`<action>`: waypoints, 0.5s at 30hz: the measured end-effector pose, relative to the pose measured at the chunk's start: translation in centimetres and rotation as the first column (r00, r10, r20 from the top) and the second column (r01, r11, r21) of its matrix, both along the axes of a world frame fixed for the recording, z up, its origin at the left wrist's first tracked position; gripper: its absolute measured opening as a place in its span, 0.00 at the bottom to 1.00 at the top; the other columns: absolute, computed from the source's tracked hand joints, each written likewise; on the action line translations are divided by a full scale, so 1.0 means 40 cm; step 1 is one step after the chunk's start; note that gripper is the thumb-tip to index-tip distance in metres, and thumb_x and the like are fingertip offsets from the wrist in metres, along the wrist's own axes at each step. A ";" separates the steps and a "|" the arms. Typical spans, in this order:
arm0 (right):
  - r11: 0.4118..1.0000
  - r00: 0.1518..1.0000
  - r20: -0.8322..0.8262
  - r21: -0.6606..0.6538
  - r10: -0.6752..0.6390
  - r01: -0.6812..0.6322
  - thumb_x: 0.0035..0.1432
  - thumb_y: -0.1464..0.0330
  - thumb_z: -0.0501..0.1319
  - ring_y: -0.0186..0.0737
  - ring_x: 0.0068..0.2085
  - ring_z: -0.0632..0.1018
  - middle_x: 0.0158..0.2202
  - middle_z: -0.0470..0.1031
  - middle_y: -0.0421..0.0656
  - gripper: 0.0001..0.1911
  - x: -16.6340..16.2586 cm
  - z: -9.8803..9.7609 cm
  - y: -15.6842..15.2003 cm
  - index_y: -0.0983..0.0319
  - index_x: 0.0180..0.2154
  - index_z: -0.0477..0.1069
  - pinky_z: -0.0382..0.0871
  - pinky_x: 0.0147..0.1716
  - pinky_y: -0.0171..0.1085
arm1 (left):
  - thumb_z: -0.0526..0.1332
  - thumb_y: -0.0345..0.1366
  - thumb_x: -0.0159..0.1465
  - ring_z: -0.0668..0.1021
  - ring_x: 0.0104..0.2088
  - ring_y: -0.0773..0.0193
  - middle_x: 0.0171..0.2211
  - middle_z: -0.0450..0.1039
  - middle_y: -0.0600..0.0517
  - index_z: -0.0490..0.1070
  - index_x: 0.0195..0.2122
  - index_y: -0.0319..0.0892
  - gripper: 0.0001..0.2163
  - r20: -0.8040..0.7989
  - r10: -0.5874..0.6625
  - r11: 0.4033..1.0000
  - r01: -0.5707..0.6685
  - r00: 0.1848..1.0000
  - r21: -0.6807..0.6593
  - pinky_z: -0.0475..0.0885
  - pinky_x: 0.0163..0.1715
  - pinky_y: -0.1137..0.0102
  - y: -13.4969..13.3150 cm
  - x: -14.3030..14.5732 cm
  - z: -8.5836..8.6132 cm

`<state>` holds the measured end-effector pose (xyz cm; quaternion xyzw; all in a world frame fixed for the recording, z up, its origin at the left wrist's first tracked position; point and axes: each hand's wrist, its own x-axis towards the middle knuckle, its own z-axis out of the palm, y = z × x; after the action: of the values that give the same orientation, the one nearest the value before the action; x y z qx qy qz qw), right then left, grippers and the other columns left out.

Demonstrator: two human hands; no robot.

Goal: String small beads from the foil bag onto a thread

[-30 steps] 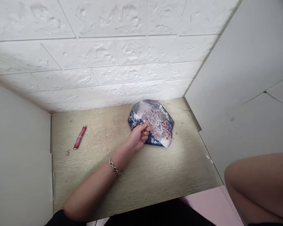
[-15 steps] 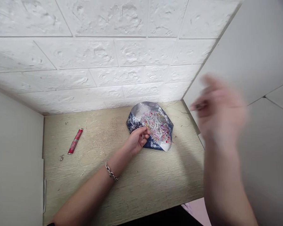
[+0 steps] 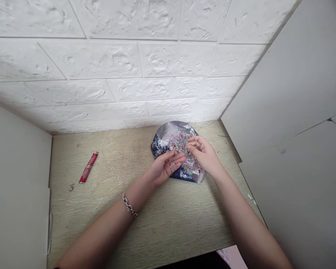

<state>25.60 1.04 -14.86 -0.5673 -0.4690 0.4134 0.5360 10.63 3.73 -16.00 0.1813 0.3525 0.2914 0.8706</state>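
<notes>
A mound of small mixed beads (image 3: 190, 164), clear, white, pink and red, lies in a dark blue and silver foil-like wrapper (image 3: 160, 144) spread on the tabletop. Over its near left side, my left hand (image 3: 165, 168) is turned palm up, fingers partly curled. Several pale beads (image 3: 172, 163) appear to rest in it, and its thumb tip is close to the index finger. My right hand (image 3: 203, 151) reaches over the mound from the right, thumb and fingertips brought together. Whatever is in that pinch is too small to make out.
A red tube-like stick (image 3: 89, 167) lies on the wooden tabletop (image 3: 145, 224) at the left, with small metal pieces (image 3: 71, 187) near it. White brick-patterned wall (image 3: 123, 89) stands behind; pale panels (image 3: 291, 149) close in both sides. Loose threads are scattered about.
My right hand has come down and left from its raised, blurred position at the right to the beads. The fingers of my left hand have uncurled somewhat, showing more of the palm.
</notes>
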 end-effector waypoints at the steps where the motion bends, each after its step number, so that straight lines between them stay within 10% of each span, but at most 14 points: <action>1: 1.000 0.999 -0.048 -0.014 0.017 -0.018 0.46 0.67 0.59 0.29 0.24 0.67 0.24 0.69 0.37 0.08 -0.001 0.000 0.001 0.61 0.31 0.64 0.60 0.24 0.31 | 0.53 0.28 0.59 0.78 0.34 0.64 0.35 0.74 0.43 0.66 0.30 0.34 0.04 0.000 0.001 1.000 -0.001 1.000 0.004 0.74 0.28 0.78 0.000 0.000 0.000; 8: 0.997 0.927 -0.373 -0.079 -0.020 -0.010 0.41 0.63 0.65 0.26 0.19 0.65 0.22 0.71 0.37 0.11 -0.013 -0.026 0.004 0.63 0.26 0.69 0.56 0.17 0.29 | 0.57 0.30 0.56 0.59 0.12 0.81 0.14 0.56 0.60 0.65 0.27 0.36 0.03 0.030 -0.071 0.996 0.069 0.997 0.063 0.51 0.07 0.86 -0.002 -0.004 0.001; 15: 0.983 0.729 -0.680 -0.175 -0.078 -0.058 0.38 0.65 0.68 0.23 0.21 0.67 0.21 0.70 0.37 0.12 -0.047 -0.045 0.003 0.65 0.26 0.73 0.62 0.21 0.25 | 0.60 0.38 0.53 0.47 0.11 0.80 0.13 0.42 0.64 0.64 0.28 0.39 0.08 -0.102 -0.088 0.974 0.107 0.991 0.200 0.41 0.08 0.83 -0.009 -0.004 0.003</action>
<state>23.73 1.18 -16.67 -0.4248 -0.1952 0.6318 0.6184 10.46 3.36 -15.88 0.3006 0.3512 0.2744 0.8432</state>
